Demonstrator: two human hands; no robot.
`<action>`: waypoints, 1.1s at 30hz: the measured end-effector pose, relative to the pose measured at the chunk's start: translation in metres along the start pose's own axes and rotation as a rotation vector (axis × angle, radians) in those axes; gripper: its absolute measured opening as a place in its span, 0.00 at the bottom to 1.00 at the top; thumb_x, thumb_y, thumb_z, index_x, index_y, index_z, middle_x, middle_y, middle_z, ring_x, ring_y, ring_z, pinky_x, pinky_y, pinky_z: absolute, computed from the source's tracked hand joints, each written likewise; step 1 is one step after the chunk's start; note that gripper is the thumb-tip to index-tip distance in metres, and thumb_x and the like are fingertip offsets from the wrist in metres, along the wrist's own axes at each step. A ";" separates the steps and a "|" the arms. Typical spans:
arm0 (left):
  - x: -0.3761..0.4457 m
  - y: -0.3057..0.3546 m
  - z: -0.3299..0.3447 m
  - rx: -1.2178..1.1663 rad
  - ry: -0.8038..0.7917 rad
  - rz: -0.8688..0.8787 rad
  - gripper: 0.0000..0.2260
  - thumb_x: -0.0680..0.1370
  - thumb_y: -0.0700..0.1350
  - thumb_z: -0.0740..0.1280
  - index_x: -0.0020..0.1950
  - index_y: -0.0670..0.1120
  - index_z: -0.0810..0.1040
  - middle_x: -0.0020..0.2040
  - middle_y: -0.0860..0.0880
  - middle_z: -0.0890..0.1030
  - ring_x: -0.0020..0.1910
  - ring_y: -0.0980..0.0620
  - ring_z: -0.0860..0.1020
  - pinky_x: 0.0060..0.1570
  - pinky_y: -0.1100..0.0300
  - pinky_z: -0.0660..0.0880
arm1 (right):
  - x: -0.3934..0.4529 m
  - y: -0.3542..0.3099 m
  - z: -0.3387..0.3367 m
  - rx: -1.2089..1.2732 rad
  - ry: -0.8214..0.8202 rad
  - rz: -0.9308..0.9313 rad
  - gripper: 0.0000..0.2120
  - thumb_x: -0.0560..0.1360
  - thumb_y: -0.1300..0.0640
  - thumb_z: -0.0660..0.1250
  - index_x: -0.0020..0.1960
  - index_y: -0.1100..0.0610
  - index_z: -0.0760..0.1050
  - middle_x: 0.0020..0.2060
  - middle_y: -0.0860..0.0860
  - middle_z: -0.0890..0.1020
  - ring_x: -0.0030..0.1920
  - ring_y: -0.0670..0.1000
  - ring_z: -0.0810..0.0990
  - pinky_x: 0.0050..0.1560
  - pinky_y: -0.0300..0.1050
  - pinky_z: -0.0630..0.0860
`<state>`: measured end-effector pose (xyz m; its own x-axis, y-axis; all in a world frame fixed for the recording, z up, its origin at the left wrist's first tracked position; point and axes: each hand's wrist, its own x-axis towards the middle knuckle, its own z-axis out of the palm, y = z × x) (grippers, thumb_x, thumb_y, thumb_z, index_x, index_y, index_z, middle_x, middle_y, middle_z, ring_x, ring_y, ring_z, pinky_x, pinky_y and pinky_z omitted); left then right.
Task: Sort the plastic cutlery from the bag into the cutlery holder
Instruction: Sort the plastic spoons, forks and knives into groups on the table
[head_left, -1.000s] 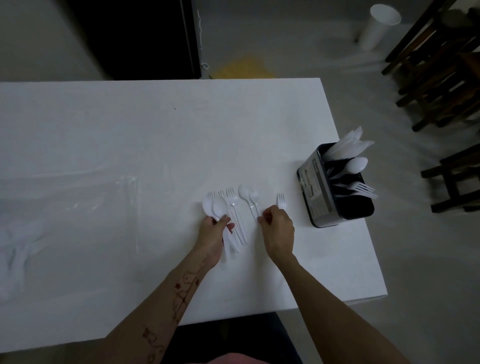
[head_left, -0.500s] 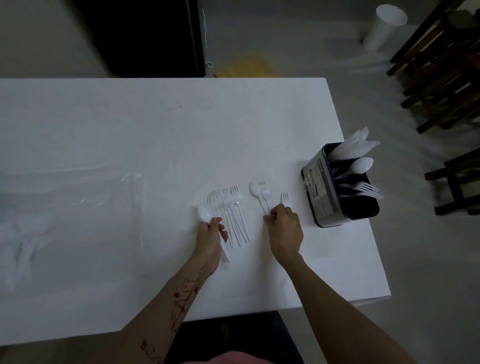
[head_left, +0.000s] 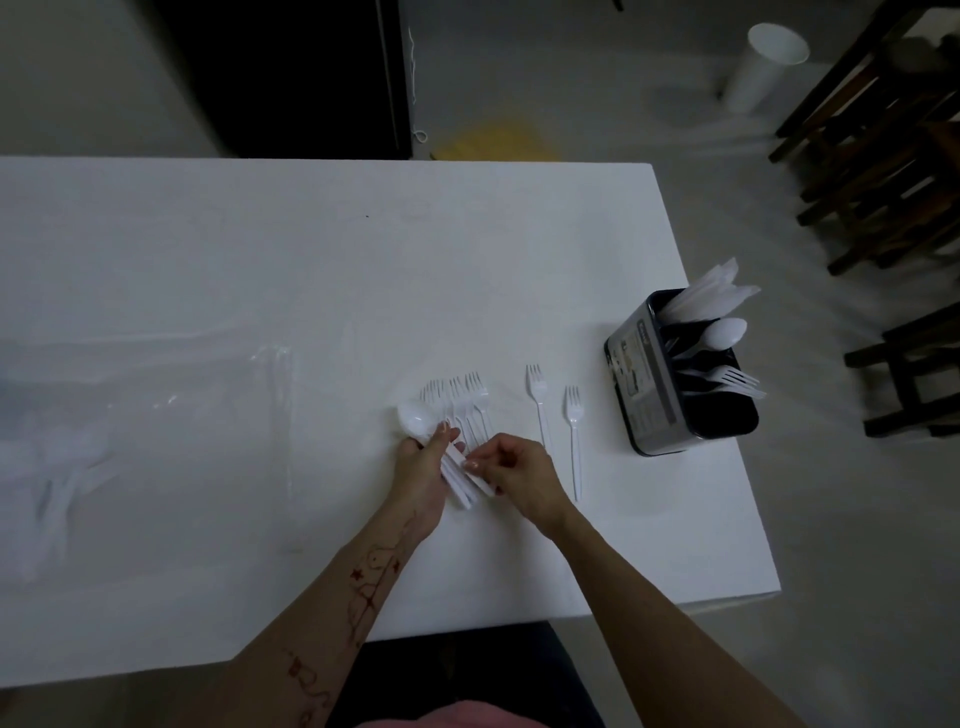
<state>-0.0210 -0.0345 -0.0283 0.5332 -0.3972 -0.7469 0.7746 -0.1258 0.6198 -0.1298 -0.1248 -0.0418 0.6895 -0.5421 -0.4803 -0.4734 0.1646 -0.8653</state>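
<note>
Left hand (head_left: 423, 467) grips a fanned bundle (head_left: 457, 415) of white plastic cutlery by the handles: several forks with tines pointing away from the person, plus one spoon (head_left: 414, 418) at the left edge of the fan, bowl up. Bundle heads rest on or just above the desk (head_left: 311, 270); can't tell which from this angle. Right hand (head_left: 519, 470) is at the handle ends, thumb and forefinger pinching what looks like one handle in the bundle, though the handles overlap and blur there. Two loose forks lie flat on the desk right of the hands, apart from each other, tines away: fork A (head_left: 537, 397) nearer the bundle, fork B (head_left: 573, 431) further right, near the holder. Holder (head_left: 644, 374) is a dark box with a label on its near wall, standing at the right edge of the desk. Three groups stick out of it: knives (head_left: 711, 296) in the far section, a spoon in the middle, forks (head_left: 737, 382) in the near one. Bag (head_left: 145, 410), clear plastic, lies flat on the left of the desk, with faint white pieces visible inside toward its left end.
</note>
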 end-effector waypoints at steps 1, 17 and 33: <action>-0.001 0.002 0.000 -0.010 -0.005 -0.002 0.05 0.80 0.40 0.63 0.51 0.40 0.76 0.49 0.44 0.80 0.47 0.48 0.79 0.41 0.56 0.78 | -0.001 0.000 0.001 -0.025 0.003 -0.003 0.02 0.72 0.60 0.75 0.42 0.55 0.83 0.35 0.50 0.84 0.35 0.46 0.80 0.38 0.38 0.76; -0.014 0.071 0.135 -0.145 -0.322 -0.082 0.06 0.82 0.45 0.59 0.55 0.48 0.74 0.62 0.52 0.76 0.62 0.49 0.73 0.65 0.48 0.66 | -0.040 -0.080 -0.115 0.140 0.542 -0.288 0.04 0.80 0.57 0.66 0.49 0.54 0.80 0.41 0.50 0.84 0.39 0.47 0.82 0.43 0.42 0.79; -0.017 -0.018 0.262 0.909 -0.217 0.997 0.06 0.79 0.45 0.61 0.43 0.54 0.73 0.43 0.51 0.77 0.49 0.47 0.74 0.52 0.73 0.65 | -0.021 -0.066 -0.209 -0.420 0.832 -0.637 0.18 0.82 0.51 0.54 0.68 0.51 0.75 0.67 0.48 0.77 0.69 0.51 0.70 0.69 0.45 0.66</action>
<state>-0.1335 -0.2639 0.0366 0.6003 -0.7928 0.1057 -0.4429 -0.2194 0.8693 -0.2277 -0.2968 0.0559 0.3662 -0.8343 0.4120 -0.4207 -0.5434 -0.7265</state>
